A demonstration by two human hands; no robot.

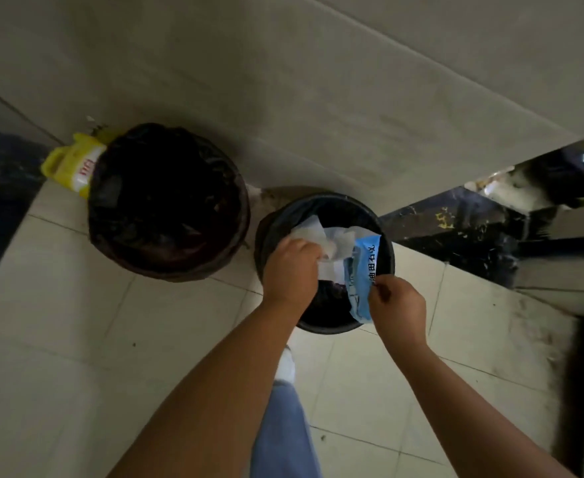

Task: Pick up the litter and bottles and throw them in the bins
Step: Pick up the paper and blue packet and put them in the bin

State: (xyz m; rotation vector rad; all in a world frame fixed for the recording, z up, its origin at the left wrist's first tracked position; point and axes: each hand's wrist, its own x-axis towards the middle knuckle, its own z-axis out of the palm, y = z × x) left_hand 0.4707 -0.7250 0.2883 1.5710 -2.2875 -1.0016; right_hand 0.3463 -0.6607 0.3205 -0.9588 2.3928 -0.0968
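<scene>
Both hands hover over the smaller bin (385, 257): the left hand (290, 270) clutches crumpled white paper (313, 232), the right hand (399, 305) pinches a blue wrapper (361, 274). Let go only while well inside the rim, so nothing lands on the floor tiles (76, 322).

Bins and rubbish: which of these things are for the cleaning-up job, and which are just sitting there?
Part of the job:
- white tissue paper, gripped in the left hand
- blue wrapper, pinched by the right hand
- smaller black bin, under both hands
- bigger lined bin, beside it

Just lying about:
- yellow jug, behind the bigger bin by the wall
</scene>
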